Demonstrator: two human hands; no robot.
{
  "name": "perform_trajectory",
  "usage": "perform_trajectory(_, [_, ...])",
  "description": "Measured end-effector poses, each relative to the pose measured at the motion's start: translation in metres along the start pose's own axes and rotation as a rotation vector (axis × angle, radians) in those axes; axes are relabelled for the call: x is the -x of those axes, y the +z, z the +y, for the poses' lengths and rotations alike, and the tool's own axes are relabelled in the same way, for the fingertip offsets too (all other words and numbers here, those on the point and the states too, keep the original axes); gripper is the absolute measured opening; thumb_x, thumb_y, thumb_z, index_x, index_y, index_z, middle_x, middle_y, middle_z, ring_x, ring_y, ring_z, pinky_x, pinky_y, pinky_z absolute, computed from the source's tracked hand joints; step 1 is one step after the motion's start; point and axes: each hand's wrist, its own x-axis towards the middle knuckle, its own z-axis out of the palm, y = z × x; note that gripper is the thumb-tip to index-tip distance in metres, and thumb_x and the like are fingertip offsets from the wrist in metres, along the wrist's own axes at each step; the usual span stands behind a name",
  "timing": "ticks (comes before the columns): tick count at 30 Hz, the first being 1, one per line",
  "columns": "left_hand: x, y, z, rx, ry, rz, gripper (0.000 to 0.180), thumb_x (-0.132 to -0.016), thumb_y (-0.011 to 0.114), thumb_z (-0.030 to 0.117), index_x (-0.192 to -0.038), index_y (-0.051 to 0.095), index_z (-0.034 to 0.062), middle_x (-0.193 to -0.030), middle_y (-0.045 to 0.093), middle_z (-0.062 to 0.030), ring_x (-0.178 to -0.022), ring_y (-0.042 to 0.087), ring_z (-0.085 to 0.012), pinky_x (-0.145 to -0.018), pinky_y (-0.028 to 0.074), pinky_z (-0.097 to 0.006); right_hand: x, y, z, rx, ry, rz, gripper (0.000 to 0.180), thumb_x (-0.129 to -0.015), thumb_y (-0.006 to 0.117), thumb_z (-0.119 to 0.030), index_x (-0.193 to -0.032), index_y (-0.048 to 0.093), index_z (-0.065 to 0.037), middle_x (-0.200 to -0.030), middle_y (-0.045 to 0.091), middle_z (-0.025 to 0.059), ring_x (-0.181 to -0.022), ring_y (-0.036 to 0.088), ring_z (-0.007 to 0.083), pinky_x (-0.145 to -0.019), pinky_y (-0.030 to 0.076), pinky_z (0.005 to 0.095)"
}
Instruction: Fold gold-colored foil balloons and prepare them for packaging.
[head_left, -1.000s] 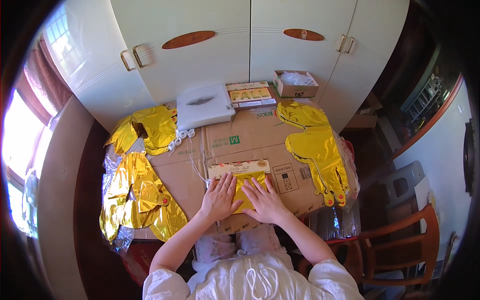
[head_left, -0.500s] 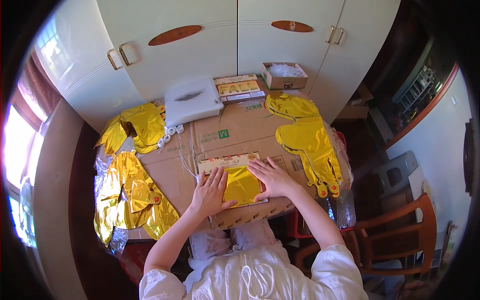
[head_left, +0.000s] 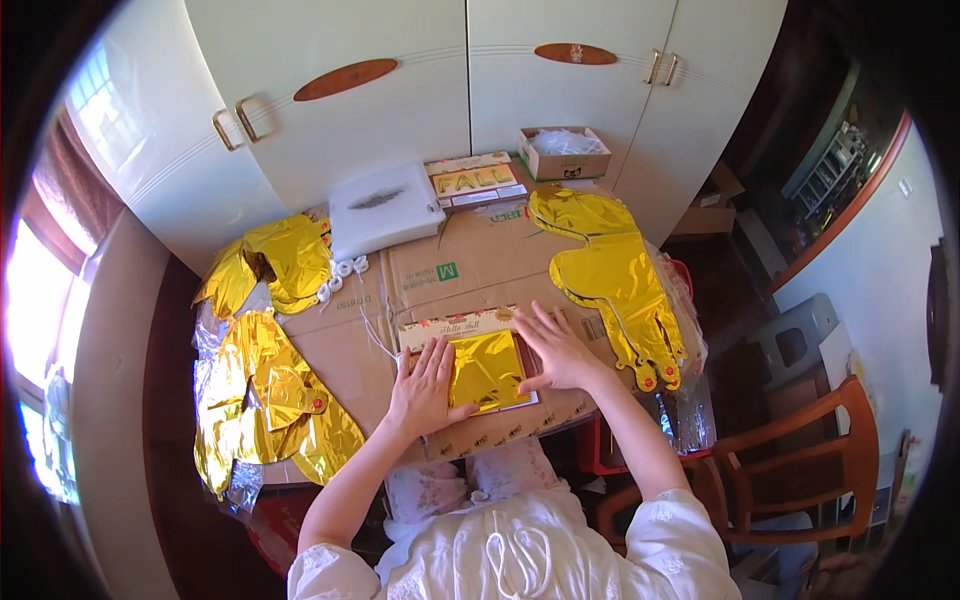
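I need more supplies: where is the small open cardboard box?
In the head view, the small open cardboard box sits at the table's far edge against the white cupboard doors, right of the flat printed packet.

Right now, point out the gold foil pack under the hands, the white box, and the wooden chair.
gold foil pack (head_left: 487,368), head view, shiny centre between the hands
white box (head_left: 385,207), head view, lid top
wooden chair (head_left: 838,470), head view, backrest frame

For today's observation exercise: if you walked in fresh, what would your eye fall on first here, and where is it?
Gold foil dominates: a crumpled heap of gold foil balloons at the cardboard-covered table's left edge, and a flat stack of gold foil balloons on its right. In the middle, the left hand and right hand press flat on either side of a shiny gold foil packet.
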Motion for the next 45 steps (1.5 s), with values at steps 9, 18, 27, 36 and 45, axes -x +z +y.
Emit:
perform_trajectory(9, [0.003, -0.001, -0.001, 0.039, -0.069, -0.027, 0.115, -0.073, 0.054, 0.077, -0.148, 0.024, -0.0048, -0.153, 0.034, -0.0175, -0.146, 0.025, -0.0267, -0.117, 0.009, -0.056, 0.069, 0.021, -0.053, -0.273, 0.134, 0.493, 0.041, -0.091, 0.059, -0.016, -0.13, 0.054, -0.004, -0.137, 0.052, 0.0136, -0.132, 0.045, 0.0323, -0.112, 0.027, 0.0545])
perform_trajectory(18, [-0.001, 0.001, -0.003, 0.012, -0.034, -0.032, 0.114, -0.074, 0.052, 0.078, -0.149, 0.025, -0.003, -0.154, 0.033, -0.0139, -0.145, 0.026, -0.025, -0.116, 0.012, -0.056, -0.031, 0.02, -0.062, 0.046, -0.179, 0.211, 0.047, -0.094, 0.056, -0.027, -0.136, 0.05, -0.006, -0.146, 0.044, 0.0122, -0.139, 0.036, 0.0302, -0.115, 0.026, 0.0505])
perform_trajectory(27, [0.007, -0.004, -0.016, -0.001, 0.004, -0.009, 0.092, -0.084, 0.052, 0.066, -0.145, 0.036, -0.0005, -0.152, 0.037, -0.0141, -0.145, 0.027, -0.0253, -0.115, 0.018, -0.054, -0.031, 0.04, -0.059, 0.105, -0.191, 0.042, 0.054, -0.096, 0.05, -0.04, -0.141, 0.046, -0.01, -0.151, 0.038, 0.0109, -0.143, 0.029, 0.0283, -0.117, 0.021, 0.049])
perform_trajectory(36, [0.031, -0.035, -0.031, 0.322, 0.162, -0.047, 0.073, -0.08, 0.07, 0.047, -0.134, 0.048, 0.0024, -0.141, 0.048, -0.0149, -0.135, 0.042, -0.0303, -0.109, 0.033, -0.047, -0.03, 0.037, -0.06, 0.1, -0.156, 0.027, 0.055, -0.095, 0.05, -0.038, -0.142, 0.043, -0.011, -0.152, 0.037, 0.011, -0.143, 0.029, 0.028, -0.117, 0.02, 0.0487])
perform_trajectory(45, [0.024, -0.015, -0.035, 0.15, 0.137, -0.113, 0.081, -0.088, 0.054, 0.059, -0.145, 0.038, 0.004, -0.152, 0.037, -0.0114, -0.144, 0.03, -0.0265, -0.114, 0.022, -0.05, -0.029, 0.036, -0.061, 0.09, -0.144, 0.051, 0.056, -0.095, 0.049, -0.038, -0.143, 0.042, -0.011, -0.152, 0.036, 0.0116, -0.143, 0.029, 0.0287, -0.117, 0.019, 0.0491])
